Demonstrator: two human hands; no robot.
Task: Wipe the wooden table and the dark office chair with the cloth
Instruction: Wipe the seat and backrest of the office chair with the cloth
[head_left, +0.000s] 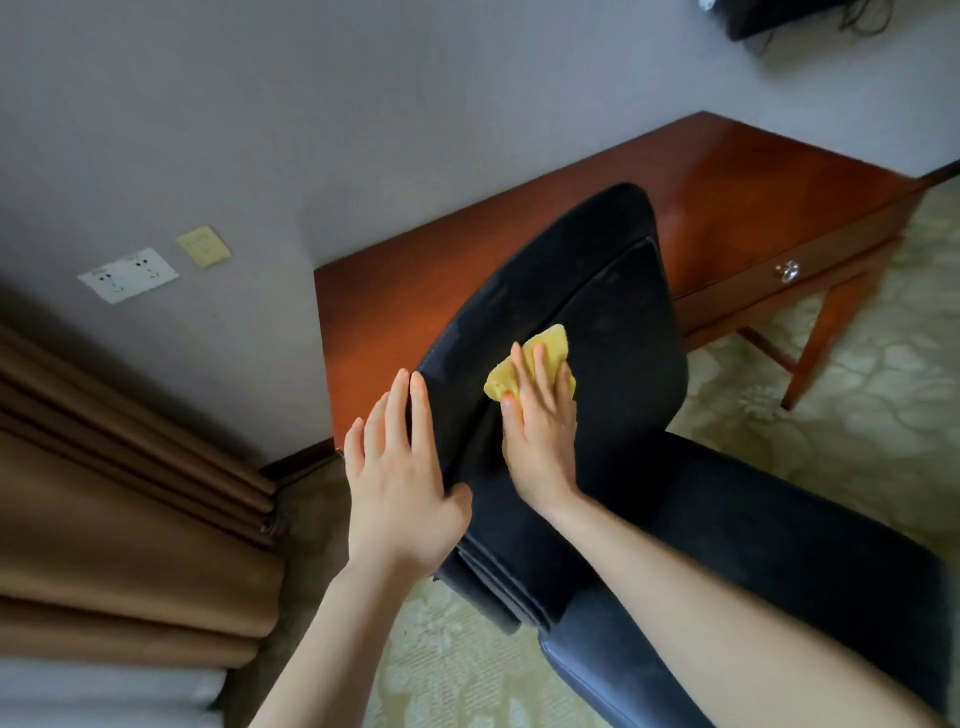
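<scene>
Head view, read left to right. Far to the left of both hands hangs a brown curtain (130, 493). The left hand (400, 478), fingers straight and together, lies flat against the outer edge of the backrest of the dark office chair (597, 291), with its thumb resting on the front face; it braces and grips nothing. Just right of it, the yellow cloth (553, 345) is bunched under the fingers of the right hand (540, 426), which is spread flat and presses the cloth onto the backrest panel, not closed around it. Beyond the fingertips and further right stands the wooden table (753, 182), close behind the chair.

Likely hazards, as judged from this arrangement:
- The cloth is pinned only by flat pressure, so a fast stroke could let it slide out from beneath the palm and fall.
- The crumpled cloth covers little area, so strokes may leave unwiped bands.
- The left hand only leans on the edge, so a hard push from the right hand may swing or tip the backrest against the table.
</scene>
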